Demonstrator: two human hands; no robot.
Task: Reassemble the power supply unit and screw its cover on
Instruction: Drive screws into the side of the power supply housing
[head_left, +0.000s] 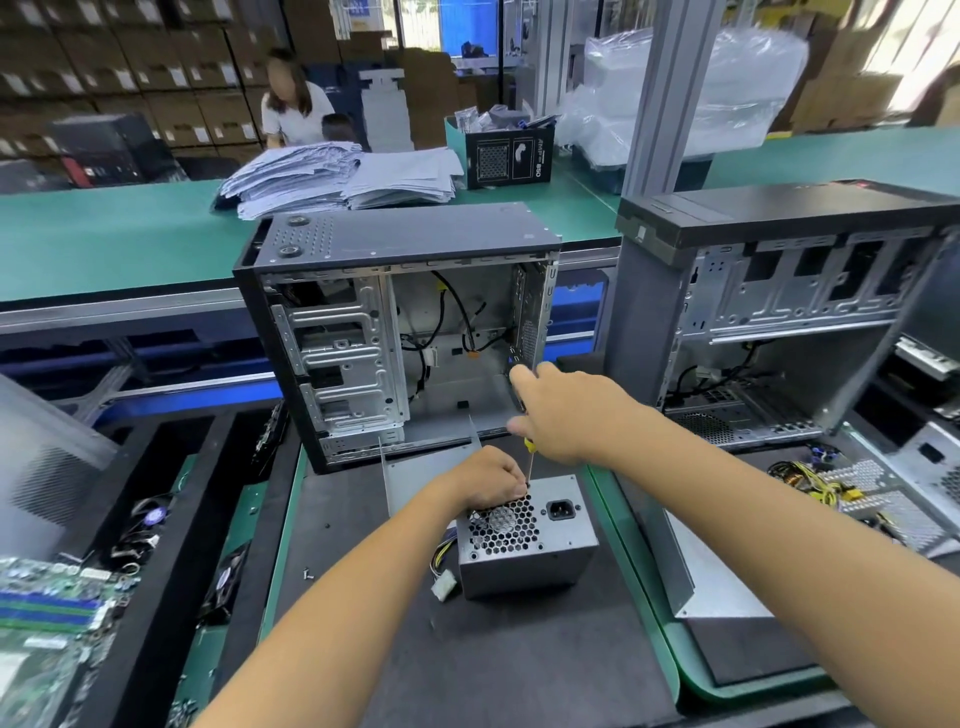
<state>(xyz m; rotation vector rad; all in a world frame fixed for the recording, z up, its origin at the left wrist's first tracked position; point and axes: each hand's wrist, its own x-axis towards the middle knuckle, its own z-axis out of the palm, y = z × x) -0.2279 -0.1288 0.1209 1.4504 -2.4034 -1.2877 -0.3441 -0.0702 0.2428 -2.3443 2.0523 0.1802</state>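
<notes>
An open computer case (400, 332) is standing upright on the dark tabletop (519, 654), its side panel off and its bare interior facing the camera. A second open case (779, 322) is standing to the right of it. Just in front of the first case, the grey power supply unit (524, 540) is sitting on the tabletop with its honeycomb fan grille and power socket facing up toward the camera; a bundle of yellow and black wires with a white connector is trailing out of its left side. A thin sheet-metal piece (415, 475) is lying between the unit and the case, just behind the unit.

Both forearms are reaching forward from the bottom of the view. The right hand (566, 415) is hovering above the unit's far edge, its fingers wrapping round the handle of a screwdriver (529, 460), whose yellow collar and slim shaft are pointing straight down; the tip is meeting the unit's top far corner beside the grille. The left hand (493, 478) is resting on that same far edge, knuckles up, its fingers curling at the foot of the shaft, touching the unit; whether they are pinching the shaft or a screw is impossible to tell.
</notes>
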